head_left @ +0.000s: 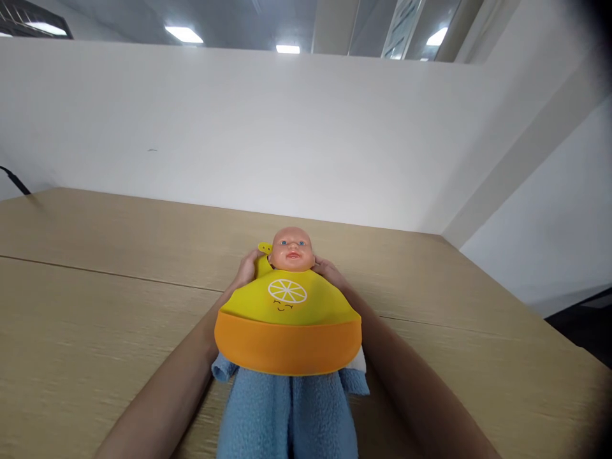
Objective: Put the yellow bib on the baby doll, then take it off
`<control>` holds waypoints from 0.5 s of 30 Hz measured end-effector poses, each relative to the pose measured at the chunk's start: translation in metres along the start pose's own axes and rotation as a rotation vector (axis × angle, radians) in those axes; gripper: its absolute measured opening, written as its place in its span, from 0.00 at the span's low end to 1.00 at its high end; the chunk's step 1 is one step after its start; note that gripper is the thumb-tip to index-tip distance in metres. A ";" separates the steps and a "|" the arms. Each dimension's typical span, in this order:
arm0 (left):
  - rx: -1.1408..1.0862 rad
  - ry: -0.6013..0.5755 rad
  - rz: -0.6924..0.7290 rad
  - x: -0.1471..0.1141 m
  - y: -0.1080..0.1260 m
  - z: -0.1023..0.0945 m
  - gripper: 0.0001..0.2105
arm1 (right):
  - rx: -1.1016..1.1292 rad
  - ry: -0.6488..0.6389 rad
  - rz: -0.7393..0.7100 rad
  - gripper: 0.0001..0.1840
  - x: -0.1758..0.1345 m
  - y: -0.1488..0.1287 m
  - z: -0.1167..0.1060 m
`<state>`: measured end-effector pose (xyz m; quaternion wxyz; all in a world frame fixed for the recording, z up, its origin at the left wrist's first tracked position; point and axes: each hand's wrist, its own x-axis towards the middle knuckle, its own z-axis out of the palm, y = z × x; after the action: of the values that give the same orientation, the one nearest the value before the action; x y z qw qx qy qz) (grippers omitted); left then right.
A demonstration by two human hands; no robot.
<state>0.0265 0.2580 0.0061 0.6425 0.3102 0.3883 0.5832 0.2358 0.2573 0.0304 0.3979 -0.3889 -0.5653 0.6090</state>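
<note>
A baby doll (pixel 291 250) with a bald head lies face up, its legs toward me, in blue fleece clothing (pixel 258 414). Over its chest is a yellow bib (pixel 248 299) with a white citrus slice and smiling face; an orange catch pocket (pixel 287 347) runs along the bottom. My left hand (pixel 246 268) is closed on the bib's neck strap, whose end with holes (pixel 265 247) sticks up beside the doll's head. On the other side, my right hand (pixel 331 273) is at the doll's neck, fingers curled in; what they pinch is hidden behind the neck.
The doll lies on a wooden tabletop (pixel 119 319) with seams running across. A white partition (pixel 239 134) rises along its far edge, and another white panel (pixel 549 210) stands at the right. A black cable (pixel 16 181) shows at far left, and a dark object (pixel 583 319) at the right edge.
</note>
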 end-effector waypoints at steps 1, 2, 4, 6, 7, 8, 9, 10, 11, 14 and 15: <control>0.025 -0.006 0.032 0.000 0.000 0.000 0.12 | -0.002 0.000 0.003 0.19 0.001 0.001 -0.001; 0.059 -0.007 0.070 0.000 0.001 -0.001 0.13 | -0.004 0.002 0.005 0.19 0.001 0.002 -0.001; 0.102 -0.001 0.110 -0.001 0.001 -0.001 0.17 | -0.007 0.005 0.006 0.19 0.003 0.004 -0.002; 0.118 -0.001 0.106 -0.001 0.002 -0.002 0.20 | -0.012 0.004 0.006 0.19 0.005 0.006 -0.003; 0.121 0.001 0.105 -0.001 0.002 -0.002 0.21 | -0.012 -0.003 0.010 0.19 0.005 0.006 -0.003; 0.126 0.005 0.109 -0.001 0.002 -0.002 0.21 | -0.009 -0.012 0.014 0.19 0.006 0.007 -0.004; 0.133 0.005 0.112 0.000 0.002 -0.003 0.21 | -0.002 -0.023 0.018 0.19 0.006 0.008 -0.004; 0.138 0.002 0.119 0.001 0.001 -0.003 0.21 | 0.007 -0.035 0.021 0.20 0.007 0.010 -0.004; 0.143 -0.003 0.130 0.003 0.000 -0.004 0.20 | 0.015 -0.044 0.024 0.21 0.008 0.011 -0.004; 0.153 -0.010 0.174 0.011 -0.003 -0.008 0.17 | 0.020 -0.048 0.022 0.22 0.010 0.016 -0.005; 0.161 -0.003 0.188 0.013 -0.004 -0.010 0.16 | 0.021 -0.049 0.020 0.23 0.010 0.017 -0.005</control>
<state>0.0203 0.2702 -0.0042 0.5586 0.3969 0.4022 0.6072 0.2359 0.2681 0.0127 0.3819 -0.3752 -0.5647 0.6281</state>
